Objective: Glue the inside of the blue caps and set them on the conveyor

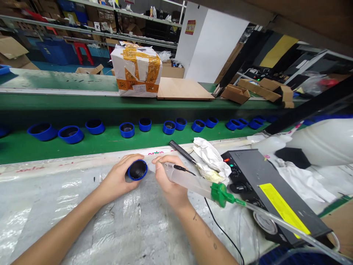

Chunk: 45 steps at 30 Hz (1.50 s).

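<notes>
My left forearm (59,230) reaches up to the left hand (118,180), fingers wrapped shut around the blue cup (137,170) — just beside them, my right hand (168,180) grips the syringe (190,180), its long axis running from the green cap (220,194) up-left, tip toward the cup.

Bare left forearm (63,228) and right forearm (205,235) of the person, ending in bare left hand (120,177) and right hand (168,178); small dark tattoo-like marks (208,232) are scattered along the right forearm.
</notes>
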Available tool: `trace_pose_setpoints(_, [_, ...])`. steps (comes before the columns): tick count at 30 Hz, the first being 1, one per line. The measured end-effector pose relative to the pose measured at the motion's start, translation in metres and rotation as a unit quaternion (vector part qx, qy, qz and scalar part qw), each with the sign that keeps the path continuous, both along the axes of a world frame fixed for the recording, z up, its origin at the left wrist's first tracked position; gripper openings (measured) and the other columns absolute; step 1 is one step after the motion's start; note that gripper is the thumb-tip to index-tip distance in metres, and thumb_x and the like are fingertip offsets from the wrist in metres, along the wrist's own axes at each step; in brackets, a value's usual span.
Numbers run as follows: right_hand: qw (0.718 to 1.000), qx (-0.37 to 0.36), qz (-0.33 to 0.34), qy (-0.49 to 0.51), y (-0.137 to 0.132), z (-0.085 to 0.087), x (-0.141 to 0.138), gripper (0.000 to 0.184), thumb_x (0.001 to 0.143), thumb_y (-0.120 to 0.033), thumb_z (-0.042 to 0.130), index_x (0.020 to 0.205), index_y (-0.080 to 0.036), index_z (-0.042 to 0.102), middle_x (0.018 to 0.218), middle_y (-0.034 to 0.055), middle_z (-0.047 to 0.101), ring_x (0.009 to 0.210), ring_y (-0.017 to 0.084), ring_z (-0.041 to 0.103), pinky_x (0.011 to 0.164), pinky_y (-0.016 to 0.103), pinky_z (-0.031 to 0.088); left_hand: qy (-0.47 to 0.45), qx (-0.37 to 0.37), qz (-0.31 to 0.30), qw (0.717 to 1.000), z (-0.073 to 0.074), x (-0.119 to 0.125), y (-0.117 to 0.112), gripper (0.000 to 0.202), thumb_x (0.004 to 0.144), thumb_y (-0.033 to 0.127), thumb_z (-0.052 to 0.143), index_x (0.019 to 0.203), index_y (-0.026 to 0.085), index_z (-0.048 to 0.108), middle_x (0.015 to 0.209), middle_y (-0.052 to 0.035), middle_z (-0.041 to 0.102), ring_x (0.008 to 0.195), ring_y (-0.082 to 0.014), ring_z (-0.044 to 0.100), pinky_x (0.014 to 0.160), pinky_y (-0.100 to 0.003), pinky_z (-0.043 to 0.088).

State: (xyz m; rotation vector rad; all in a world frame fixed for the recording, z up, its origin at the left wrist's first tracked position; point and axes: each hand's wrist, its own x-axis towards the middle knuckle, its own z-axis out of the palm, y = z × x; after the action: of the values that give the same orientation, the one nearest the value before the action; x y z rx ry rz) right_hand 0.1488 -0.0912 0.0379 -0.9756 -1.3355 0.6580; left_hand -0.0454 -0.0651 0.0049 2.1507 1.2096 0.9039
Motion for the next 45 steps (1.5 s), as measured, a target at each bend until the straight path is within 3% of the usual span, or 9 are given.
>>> trace_pose_setpoints(10, [0.999,-0.017,-0.019,-0.047,-0.007,0.002,0.007,0.007,0.092,-0.021,0.065,0.096,-0.025,0.069,0.093,0.0028,0.076,0.089,0.021,0.074,0.082,0.036,0.059,-0.004,0.015,0.007,1.000,0.009,-0.003,0.002,0.050,0.081,0.018,0.068,0.129,0.025,0.055,0.136,-0.0098,0.061,0.129,-0.0287,0.059,0.112,-0.047,0.049])
trace_pose_setpoints(13, [0.998,-0.027,-0.049,-0.032,-0.007,0.005,0.010,0.006,0.095,-0.027,0.064,0.099,-0.025,0.068,0.097,0.0054,0.075,0.091,0.025,0.074,0.073,0.037,0.059,-0.010,0.088,0.193,0.977,0.022,-0.040,0.020,0.042,0.084,0.028,0.070,0.123,0.023,0.055,0.125,-0.0109,0.058,0.124,-0.0306,0.058,0.110,-0.051,0.049])
trace_pose_setpoints(17, [0.997,-0.020,-0.068,-0.028,-0.006,0.007,0.011,0.008,0.095,-0.031,0.065,0.098,-0.025,0.068,0.095,0.0063,0.075,0.088,0.026,0.074,0.059,0.034,0.054,0.002,0.098,0.508,0.856,0.034,-0.133,0.035,0.062,0.080,0.045,0.076,0.128,0.018,0.048,0.124,-0.0146,0.050,0.134,-0.0419,0.043,0.112,-0.063,0.041])
trace_pose_setpoints(22, [0.997,-0.024,-0.060,-0.034,-0.007,0.005,0.010,0.007,0.095,-0.032,0.065,0.098,-0.025,0.066,0.097,0.0062,0.077,0.084,0.024,0.074,0.051,0.030,0.048,-0.002,-0.004,0.574,0.819,0.026,-0.201,0.028,0.062,0.083,0.052,0.073,0.128,0.018,0.047,0.121,-0.0156,0.049,0.131,-0.0573,0.039,0.098,-0.085,0.031])
trace_pose_setpoints(29, [0.998,-0.032,-0.043,-0.035,-0.006,0.002,0.008,0.007,0.095,-0.033,0.065,0.096,-0.026,0.066,0.098,0.0055,0.077,0.076,0.021,0.072,0.052,0.029,0.048,0.207,0.118,0.465,0.852,0.015,-0.160,0.044,0.018,0.090,0.031,0.066,0.104,0.020,0.067,0.155,-0.0208,0.033,0.149,-0.0540,0.019,0.110,-0.077,0.022])
trace_pose_setpoints(33, [0.998,-0.025,-0.042,-0.028,-0.008,0.004,0.008,0.006,0.094,-0.032,0.066,0.095,-0.025,0.066,0.097,0.0060,0.078,0.073,0.021,0.071,0.052,0.029,0.049,0.139,0.129,0.424,0.885,0.022,-0.143,0.049,0.010,0.087,0.026,0.065,0.079,0.019,0.064,0.137,-0.0164,0.046,0.141,-0.0434,0.040,0.115,-0.063,0.034])
trace_pose_setpoints(36, [0.999,-0.017,-0.041,-0.007,-0.009,0.005,0.008,0.005,0.095,-0.029,0.065,0.095,-0.025,0.066,0.095,0.0061,0.077,0.076,0.022,0.072,0.053,0.030,0.050,0.033,0.107,0.366,0.924,0.033,-0.114,0.038,0.015,0.082,0.030,0.066,0.073,0.021,0.058,0.127,-0.0127,0.050,0.122,-0.0337,0.057,0.096,-0.046,0.054])
trace_pose_setpoints(41, [0.999,-0.005,0.000,0.037,-0.012,0.002,0.010,0.006,0.095,-0.026,0.065,0.101,-0.025,0.064,0.097,0.0054,0.077,0.084,0.023,0.075,0.060,0.031,0.056,-0.017,0.040,0.124,0.991,0.032,-0.034,0.009,0.034,0.074,0.018,0.066,0.106,0.023,0.056,0.127,-0.0082,0.061,0.117,-0.0265,0.063,0.101,-0.042,0.053])
trace_pose_setpoints(45, [0.999,-0.008,0.033,0.035,-0.011,0.002,0.009,0.009,0.095,-0.023,0.064,0.103,-0.027,0.065,0.098,0.0030,0.078,0.087,0.021,0.076,0.070,0.032,0.059,-0.006,-0.016,0.041,0.999,0.013,0.000,-0.003,0.061,0.072,0.008,0.065,0.129,0.025,0.052,0.130,-0.0077,0.063,0.122,-0.0270,0.062,0.104,-0.042,0.052])
